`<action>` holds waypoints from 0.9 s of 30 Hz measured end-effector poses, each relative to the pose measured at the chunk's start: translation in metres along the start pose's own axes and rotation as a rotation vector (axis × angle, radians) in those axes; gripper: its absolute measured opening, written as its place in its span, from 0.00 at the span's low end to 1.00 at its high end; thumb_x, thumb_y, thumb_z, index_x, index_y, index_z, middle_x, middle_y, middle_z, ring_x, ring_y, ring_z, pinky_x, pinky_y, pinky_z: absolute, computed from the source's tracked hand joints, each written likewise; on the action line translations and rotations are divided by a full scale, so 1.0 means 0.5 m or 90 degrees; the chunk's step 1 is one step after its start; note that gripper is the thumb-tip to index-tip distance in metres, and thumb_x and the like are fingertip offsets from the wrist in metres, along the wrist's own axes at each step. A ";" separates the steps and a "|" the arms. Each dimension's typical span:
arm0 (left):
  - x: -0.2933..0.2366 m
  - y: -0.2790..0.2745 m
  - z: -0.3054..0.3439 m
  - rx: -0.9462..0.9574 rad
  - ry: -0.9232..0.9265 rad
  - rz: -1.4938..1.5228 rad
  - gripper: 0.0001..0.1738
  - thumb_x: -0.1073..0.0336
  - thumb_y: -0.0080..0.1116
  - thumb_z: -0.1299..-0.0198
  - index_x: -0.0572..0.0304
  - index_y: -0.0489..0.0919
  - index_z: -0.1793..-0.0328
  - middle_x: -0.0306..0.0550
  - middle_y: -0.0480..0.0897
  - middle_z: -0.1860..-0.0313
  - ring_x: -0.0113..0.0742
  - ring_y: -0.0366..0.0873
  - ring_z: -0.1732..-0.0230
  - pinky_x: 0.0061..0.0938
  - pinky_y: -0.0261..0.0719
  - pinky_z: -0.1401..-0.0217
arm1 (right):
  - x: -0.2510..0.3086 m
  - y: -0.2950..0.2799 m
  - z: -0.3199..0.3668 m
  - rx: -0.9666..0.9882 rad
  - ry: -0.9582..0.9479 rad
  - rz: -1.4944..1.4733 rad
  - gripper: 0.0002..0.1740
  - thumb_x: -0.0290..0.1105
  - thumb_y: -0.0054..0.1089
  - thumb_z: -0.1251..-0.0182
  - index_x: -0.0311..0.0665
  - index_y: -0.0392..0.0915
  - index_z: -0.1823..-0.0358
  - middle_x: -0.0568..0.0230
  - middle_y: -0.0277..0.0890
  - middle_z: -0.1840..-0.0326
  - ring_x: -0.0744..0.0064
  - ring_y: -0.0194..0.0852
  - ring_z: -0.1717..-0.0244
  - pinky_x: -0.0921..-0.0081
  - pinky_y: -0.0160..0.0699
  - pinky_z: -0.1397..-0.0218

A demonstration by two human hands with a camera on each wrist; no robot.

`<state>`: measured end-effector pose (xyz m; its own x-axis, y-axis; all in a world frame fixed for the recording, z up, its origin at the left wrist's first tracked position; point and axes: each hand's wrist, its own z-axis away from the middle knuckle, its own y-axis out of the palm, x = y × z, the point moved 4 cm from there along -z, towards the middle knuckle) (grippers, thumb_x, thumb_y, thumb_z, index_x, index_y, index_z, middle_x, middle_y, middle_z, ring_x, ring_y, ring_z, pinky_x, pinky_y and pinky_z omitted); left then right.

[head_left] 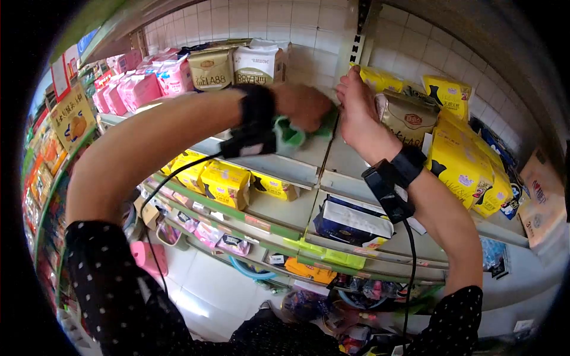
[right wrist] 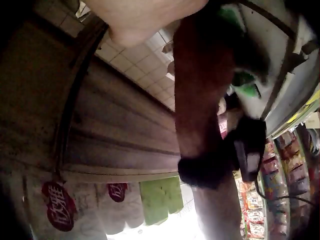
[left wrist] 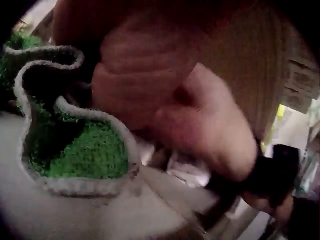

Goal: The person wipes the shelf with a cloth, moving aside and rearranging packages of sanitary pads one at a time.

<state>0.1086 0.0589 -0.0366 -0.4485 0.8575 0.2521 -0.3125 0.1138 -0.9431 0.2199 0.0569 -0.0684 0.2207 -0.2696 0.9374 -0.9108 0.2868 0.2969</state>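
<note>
In the head view my left hand (head_left: 303, 105), blurred, grips a green cloth (head_left: 289, 133) with a pale edge over the bare part of the upper shelf. The left wrist view shows the folded cloth (left wrist: 90, 152) beside the left hand (left wrist: 142, 75). My right hand (head_left: 361, 118) is raised just right of it, near the shelf post, holding nothing that shows. A gold pack (head_left: 409, 117) stands close to its right. Part of the right hand (right wrist: 145, 17) crosses the top of the right wrist view; its fingertips are out of sight there.
Pink packs (head_left: 139, 90) and a white pack (head_left: 259, 64) stand at the upper shelf's back left. Yellow packs (head_left: 460, 157) fill its right side. On the shelf below lie more yellow packs (head_left: 225, 184) and a dark blue and white pack (head_left: 350, 222). Cables hang from both wrists.
</note>
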 end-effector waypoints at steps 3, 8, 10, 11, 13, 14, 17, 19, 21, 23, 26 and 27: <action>0.107 0.037 -0.182 -0.089 0.015 0.066 0.20 0.61 0.51 0.47 0.59 0.79 0.49 0.55 0.82 0.50 0.52 0.80 0.47 0.44 0.75 0.44 | -0.015 -0.017 -0.003 0.099 -0.208 0.113 0.37 0.60 0.43 0.29 0.35 0.63 0.34 0.58 0.63 0.34 0.64 0.55 0.30 0.67 0.51 0.29; 0.157 0.017 -0.260 -0.136 -0.087 0.076 0.21 0.62 0.50 0.47 0.57 0.79 0.48 0.55 0.82 0.50 0.52 0.79 0.47 0.44 0.75 0.44 | 0.031 0.028 0.040 -0.045 0.010 -0.014 0.32 0.59 0.41 0.27 0.37 0.67 0.40 0.63 0.66 0.38 0.68 0.59 0.37 0.70 0.56 0.37; 0.162 0.016 -0.259 -0.146 -0.095 0.078 0.21 0.62 0.50 0.47 0.56 0.79 0.47 0.54 0.82 0.49 0.52 0.79 0.47 0.44 0.75 0.44 | 0.003 0.010 0.001 -0.047 0.005 -0.005 0.29 0.59 0.42 0.28 0.40 0.70 0.47 0.68 0.68 0.46 0.73 0.61 0.46 0.74 0.58 0.45; 0.161 0.017 -0.254 -0.148 -0.096 0.080 0.21 0.62 0.50 0.47 0.56 0.79 0.47 0.54 0.82 0.49 0.52 0.79 0.47 0.44 0.75 0.44 | -0.009 -0.003 -0.014 -0.022 0.023 -0.022 0.27 0.59 0.43 0.28 0.41 0.71 0.51 0.71 0.70 0.52 0.76 0.63 0.52 0.77 0.59 0.50; 0.150 0.011 -0.229 -0.158 -0.092 0.082 0.21 0.62 0.50 0.47 0.55 0.79 0.47 0.54 0.82 0.49 0.52 0.79 0.47 0.43 0.75 0.44 | -0.012 -0.006 -0.019 -0.042 -0.059 0.043 0.26 0.59 0.44 0.28 0.43 0.72 0.53 0.73 0.70 0.56 0.78 0.63 0.55 0.79 0.59 0.52; 0.142 0.008 -0.215 -0.158 -0.085 0.078 0.21 0.62 0.50 0.47 0.55 0.79 0.46 0.54 0.82 0.49 0.53 0.79 0.47 0.43 0.75 0.44 | -0.010 -0.008 -0.018 -0.029 -0.100 0.058 0.26 0.59 0.44 0.29 0.42 0.71 0.51 0.72 0.70 0.55 0.77 0.63 0.54 0.77 0.60 0.51; 0.103 0.007 -0.169 -0.093 -0.030 0.006 0.25 0.63 0.50 0.49 0.53 0.78 0.42 0.53 0.82 0.47 0.53 0.78 0.45 0.43 0.74 0.42 | -0.016 -0.005 -0.013 0.026 -0.180 0.020 0.29 0.60 0.44 0.29 0.40 0.70 0.46 0.67 0.70 0.50 0.73 0.64 0.50 0.74 0.61 0.47; 0.032 -0.034 -0.036 -0.007 -0.018 0.044 0.31 0.64 0.50 0.52 0.51 0.75 0.36 0.54 0.79 0.42 0.53 0.76 0.41 0.43 0.73 0.39 | 0.021 0.027 0.031 -0.046 -0.045 0.009 0.36 0.62 0.42 0.29 0.36 0.66 0.39 0.60 0.66 0.39 0.68 0.60 0.39 0.70 0.57 0.37; -0.001 -0.024 0.023 0.032 0.022 0.055 0.37 0.66 0.50 0.56 0.49 0.73 0.32 0.57 0.77 0.40 0.53 0.74 0.39 0.40 0.72 0.37 | 0.028 0.030 0.056 -0.009 -0.019 0.015 0.41 0.63 0.40 0.29 0.32 0.61 0.33 0.54 0.59 0.29 0.63 0.53 0.28 0.67 0.50 0.28; -0.034 -0.018 0.103 -0.076 0.154 0.113 0.29 0.76 0.53 0.61 0.62 0.76 0.45 0.61 0.81 0.53 0.57 0.79 0.50 0.44 0.78 0.46 | -0.024 -0.017 -0.009 0.128 -0.206 0.124 0.44 0.64 0.39 0.29 0.30 0.55 0.30 0.50 0.51 0.25 0.61 0.43 0.23 0.65 0.39 0.24; -0.048 -0.014 0.162 0.017 0.147 0.163 0.32 0.67 0.52 0.54 0.53 0.76 0.37 0.57 0.81 0.48 0.54 0.77 0.44 0.39 0.73 0.40 | -0.008 -0.009 -0.001 0.102 -0.140 0.149 0.48 0.65 0.36 0.30 0.27 0.50 0.27 0.46 0.46 0.23 0.59 0.38 0.21 0.63 0.32 0.21; -0.053 -0.018 0.160 -0.007 0.170 0.144 0.29 0.69 0.53 0.56 0.57 0.77 0.41 0.59 0.80 0.50 0.56 0.77 0.46 0.41 0.74 0.41 | -0.003 -0.005 -0.005 0.073 -0.065 0.084 0.48 0.65 0.36 0.30 0.27 0.50 0.27 0.46 0.47 0.23 0.58 0.38 0.21 0.63 0.32 0.21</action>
<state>0.0563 -0.0049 -0.0172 -0.2705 0.9623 -0.0275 -0.2211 -0.0899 -0.9711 0.2227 0.0587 -0.0700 0.0649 -0.3295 0.9419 -0.9645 0.2214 0.1440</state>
